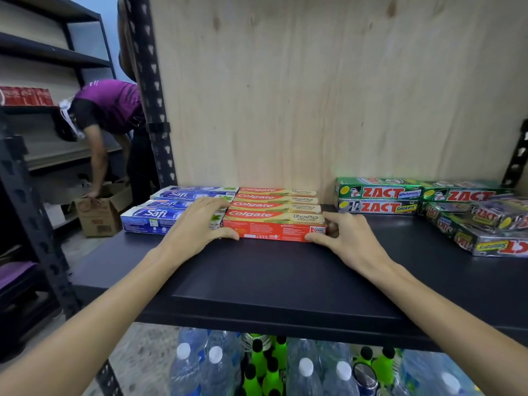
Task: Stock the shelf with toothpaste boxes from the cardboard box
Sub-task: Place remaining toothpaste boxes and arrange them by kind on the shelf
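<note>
Both my arms are stretched out over the dark shelf, hands low at either end of the front red Colgate box. My left hand lies palm down, fingers spread over the box's left end and partly over the blue Safi boxes just left of it, thumb pressed on the Colgate's front face. So it's clamped loosely on that end. My right hand cups the box's right end, fingers curled round it, thumb on the front face. More Colgate boxes sit in a row right behind this one. Off to the right of my right hand, well apart, are the green Zact boxes, some lying skewed.
</note>
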{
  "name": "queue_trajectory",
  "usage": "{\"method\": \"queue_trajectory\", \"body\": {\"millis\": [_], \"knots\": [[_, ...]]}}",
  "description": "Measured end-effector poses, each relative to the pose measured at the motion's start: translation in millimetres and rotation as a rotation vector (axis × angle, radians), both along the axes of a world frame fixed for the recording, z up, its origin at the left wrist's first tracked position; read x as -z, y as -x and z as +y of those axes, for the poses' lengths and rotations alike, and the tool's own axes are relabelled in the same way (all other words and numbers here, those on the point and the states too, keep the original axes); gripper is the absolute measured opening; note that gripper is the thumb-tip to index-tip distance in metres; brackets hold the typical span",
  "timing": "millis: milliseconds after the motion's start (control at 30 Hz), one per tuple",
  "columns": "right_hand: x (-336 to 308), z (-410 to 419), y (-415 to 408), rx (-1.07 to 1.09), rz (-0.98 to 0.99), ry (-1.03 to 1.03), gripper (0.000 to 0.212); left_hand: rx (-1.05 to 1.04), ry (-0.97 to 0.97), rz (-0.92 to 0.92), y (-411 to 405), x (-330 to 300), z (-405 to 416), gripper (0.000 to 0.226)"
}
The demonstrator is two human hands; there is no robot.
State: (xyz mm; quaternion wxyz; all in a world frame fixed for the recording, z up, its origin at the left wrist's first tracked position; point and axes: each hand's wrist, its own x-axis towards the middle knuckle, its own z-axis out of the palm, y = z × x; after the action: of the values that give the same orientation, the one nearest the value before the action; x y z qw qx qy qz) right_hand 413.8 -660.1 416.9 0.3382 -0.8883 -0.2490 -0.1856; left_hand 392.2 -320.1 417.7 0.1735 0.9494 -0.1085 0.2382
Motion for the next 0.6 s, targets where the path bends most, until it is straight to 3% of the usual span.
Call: {"method": "queue_trajectory", "body": {"millis": [300, 600], "knots": [[1.9, -0.2, -4.3, -0.021, -0.004, -0.005, 0.049, 0.029, 0.032, 0.01, -4.9, -4.1, -0.6, 0.086], [4.0, -1.6, -7.8, -0.053, 0.004, -0.03, 0.051, 0.007, 0.007, -0.012, 7.0, 0.7, 22.1, 0.09]]}}
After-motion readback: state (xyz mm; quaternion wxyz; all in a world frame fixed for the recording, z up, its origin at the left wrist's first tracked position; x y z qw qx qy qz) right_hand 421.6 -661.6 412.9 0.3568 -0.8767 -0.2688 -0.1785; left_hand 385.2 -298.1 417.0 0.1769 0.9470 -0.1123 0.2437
